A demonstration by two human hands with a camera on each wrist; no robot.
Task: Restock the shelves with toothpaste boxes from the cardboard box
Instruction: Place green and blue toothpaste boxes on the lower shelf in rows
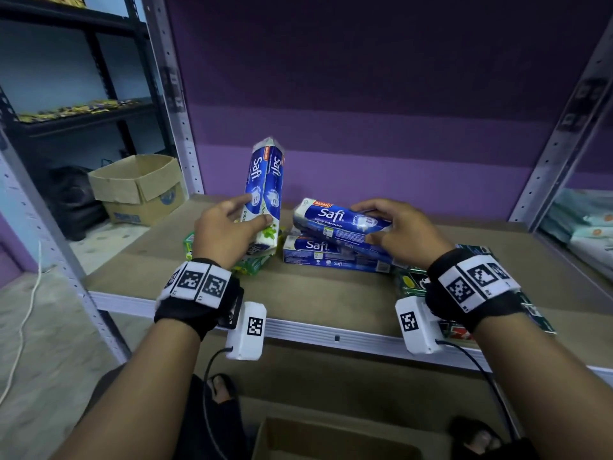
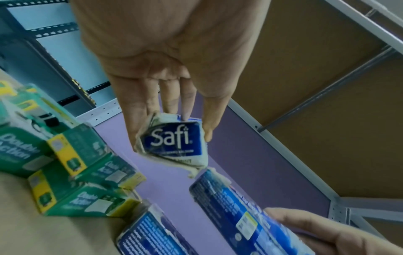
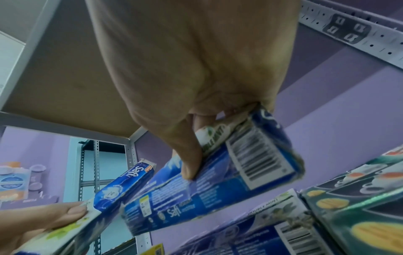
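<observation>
Green boxes (image 2: 72,174) beside blue boxes (image 1: 335,257)

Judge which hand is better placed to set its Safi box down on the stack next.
Right hand: its Safi box lies nearly flat just over the stacked box. The left hand holds its box upright, off to the side.

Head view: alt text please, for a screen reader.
Left hand holds a blue Safi toothpaste box upright; right hand grips another above a Safi box lying on the brown shelf.
</observation>
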